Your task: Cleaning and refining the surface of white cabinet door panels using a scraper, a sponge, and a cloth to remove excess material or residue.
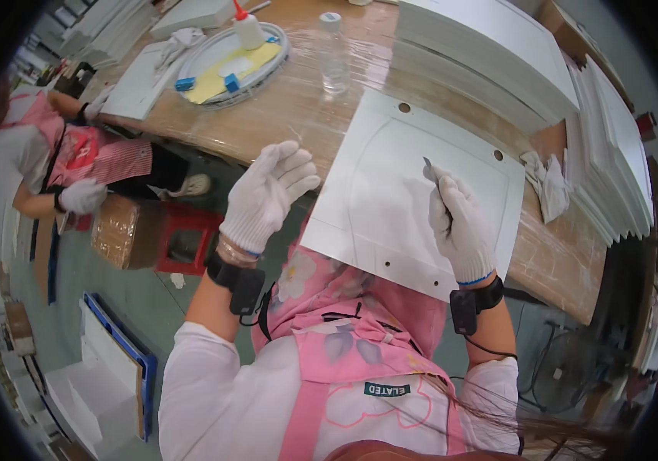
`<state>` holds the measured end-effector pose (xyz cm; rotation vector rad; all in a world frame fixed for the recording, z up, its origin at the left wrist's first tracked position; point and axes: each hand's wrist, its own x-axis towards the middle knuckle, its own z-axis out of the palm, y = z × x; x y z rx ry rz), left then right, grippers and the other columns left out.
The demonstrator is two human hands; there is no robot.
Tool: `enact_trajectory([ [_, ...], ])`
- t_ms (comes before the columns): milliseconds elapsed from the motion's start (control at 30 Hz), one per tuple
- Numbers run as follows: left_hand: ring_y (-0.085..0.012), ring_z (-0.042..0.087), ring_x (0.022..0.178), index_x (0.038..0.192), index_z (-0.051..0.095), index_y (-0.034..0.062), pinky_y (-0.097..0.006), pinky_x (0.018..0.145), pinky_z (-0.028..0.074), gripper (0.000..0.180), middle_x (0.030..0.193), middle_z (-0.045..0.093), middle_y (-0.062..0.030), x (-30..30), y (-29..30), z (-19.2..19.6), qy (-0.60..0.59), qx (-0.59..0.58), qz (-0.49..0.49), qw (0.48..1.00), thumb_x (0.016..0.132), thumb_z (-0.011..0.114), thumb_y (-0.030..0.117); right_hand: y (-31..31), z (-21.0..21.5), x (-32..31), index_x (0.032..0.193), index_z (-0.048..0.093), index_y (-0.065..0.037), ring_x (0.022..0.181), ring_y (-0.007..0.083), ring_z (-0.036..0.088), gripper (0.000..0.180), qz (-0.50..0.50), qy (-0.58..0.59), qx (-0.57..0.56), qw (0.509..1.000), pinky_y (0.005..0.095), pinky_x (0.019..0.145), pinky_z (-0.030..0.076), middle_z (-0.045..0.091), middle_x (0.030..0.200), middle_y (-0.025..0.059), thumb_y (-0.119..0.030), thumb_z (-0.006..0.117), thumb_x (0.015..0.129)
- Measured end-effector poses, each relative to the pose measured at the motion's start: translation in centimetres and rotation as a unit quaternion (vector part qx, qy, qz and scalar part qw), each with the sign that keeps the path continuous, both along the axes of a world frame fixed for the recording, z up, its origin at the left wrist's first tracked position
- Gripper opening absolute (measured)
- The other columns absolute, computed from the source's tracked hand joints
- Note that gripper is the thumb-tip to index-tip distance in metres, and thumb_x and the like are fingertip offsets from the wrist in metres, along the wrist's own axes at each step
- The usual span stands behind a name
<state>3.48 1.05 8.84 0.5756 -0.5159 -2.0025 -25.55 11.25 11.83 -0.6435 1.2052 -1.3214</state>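
Observation:
A white panel [382,192] with small round holes near its edges lies in front of me, its near edge jutting past the table toward my lap. Over its right part, my gloved right hand [461,223] is closed around a small tool with a thin grey blade-like tip [428,164]; the fingers hide the rest of it. My gloved left hand [267,192] is raised just left of the panel, fingers stretched out and slightly curved, holding nothing. A curved line crosses the panel's face.
On the film-covered table [317,123] stand a clear bottle [335,58] and a round tray [286,58] with a red-tipped bottle [248,31] and yellow cloth. Stacked white panels [482,61] rise behind; a crumpled white cloth [550,184] lies right. A co-worker [60,154] is at left.

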Motion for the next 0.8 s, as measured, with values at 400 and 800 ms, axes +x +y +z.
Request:
enact_trajectory([
  [400, -0.0281, 0.064, 0.096, 0.104, 0.059, 0.0048, -0.048, 0.092, 0.055, 0.027, 0.102, 0.065, -0.0123, -2.6, -4.4, 5.5, 0.064, 0.056, 0.15, 0.985, 0.102, 0.051, 0.03, 1.9, 3.8, 10.8, 0.128, 0.063, -0.002, 0.064, 0.0002, 0.044, 0.033, 0.324, 0.004, -0.06, 0.944, 0.0165, 0.055, 0.036, 0.056, 0.079, -0.0058, -0.018, 0.049, 0.103],
  [800, -0.03, 0.062, 0.086, 0.091, 0.062, 0.0073, -0.042, 0.074, 0.051, 0.018, 0.088, 0.063, -0.0127, -4.8, -3.5, 4.6, -0.647, -0.628, 0.172, 0.397, 0.085, 0.064, 0.025, 0.8, 5.5, 11.9, 0.125, 0.063, 0.001, 0.078, 0.0091, 0.057, 0.031, 0.276, 0.196, -0.131, 0.932, 0.0246, 0.073, 0.049, 0.071, 0.105, 0.0068, -0.015, 0.054, 0.1],
])
